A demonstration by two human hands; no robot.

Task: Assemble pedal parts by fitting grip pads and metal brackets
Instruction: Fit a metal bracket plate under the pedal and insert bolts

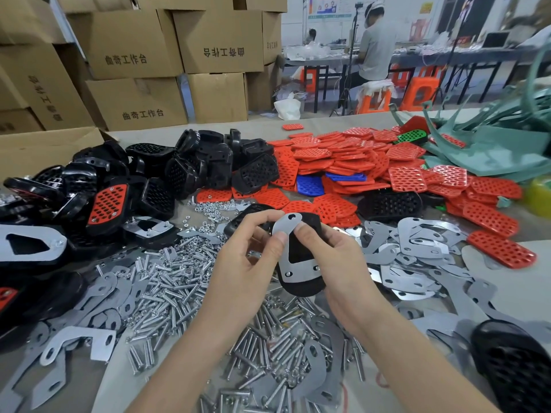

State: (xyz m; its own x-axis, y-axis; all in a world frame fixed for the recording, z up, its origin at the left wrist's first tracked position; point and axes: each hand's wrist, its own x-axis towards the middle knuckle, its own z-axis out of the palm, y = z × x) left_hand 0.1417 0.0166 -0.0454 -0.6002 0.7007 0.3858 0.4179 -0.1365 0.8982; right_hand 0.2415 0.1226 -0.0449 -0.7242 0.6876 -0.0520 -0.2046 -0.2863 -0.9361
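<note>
I hold a black pedal body [301, 283] above the table, its underside facing me, with a grey metal bracket [285, 226] lying on it and two screw ends showing near its lower edge. My left hand [250, 257] pinches the bracket's upper left edge with thumb and fingers. My right hand [331, 257] grips the pedal from the right, its thumb pressing on the bracket. Red grip pads [351, 156] lie heaped at the back. Loose brackets [417, 242] lie at the right.
Screws and nuts [167, 281] cover the table under my hands. Black pedal bodies [190, 162] pile up at the back left, one with a red pad fitted [107, 205]. Cardboard boxes [134, 55] stand behind. Another person sits at a far table [375, 49]. Green plastic parts [501, 144] lie far right.
</note>
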